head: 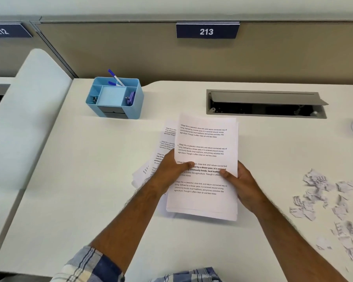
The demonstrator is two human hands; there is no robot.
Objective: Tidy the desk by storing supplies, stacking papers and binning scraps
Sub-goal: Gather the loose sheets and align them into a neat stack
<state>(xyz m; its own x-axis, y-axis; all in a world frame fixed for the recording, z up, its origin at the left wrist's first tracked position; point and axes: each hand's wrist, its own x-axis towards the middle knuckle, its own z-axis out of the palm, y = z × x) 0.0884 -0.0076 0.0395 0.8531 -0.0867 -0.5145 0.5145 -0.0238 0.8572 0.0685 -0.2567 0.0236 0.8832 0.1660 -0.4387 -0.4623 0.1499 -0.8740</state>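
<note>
Single head view, high, facing forward and down, close over desk

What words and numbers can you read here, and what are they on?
"213": blue sign on the partition.
"212": second blue sign, far left, blurry.
"Village life is a peaceful, close-knit, and nature-connected way of living...": top sheet, paragraph repeated.
Torn scraps: print too small to read.

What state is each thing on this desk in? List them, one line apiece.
Stack of papers: held by both hands, sheets uneven.
Loose sheets: fanned out under the stack's left edge.
Left hand: thumb on top, gripping the stack.
Right hand: gripping the stack's right edge.
Paper scraps: scattered on the desk.
Blue organizer: upright, holding pens.
Cable hatch: lid open.
</note>
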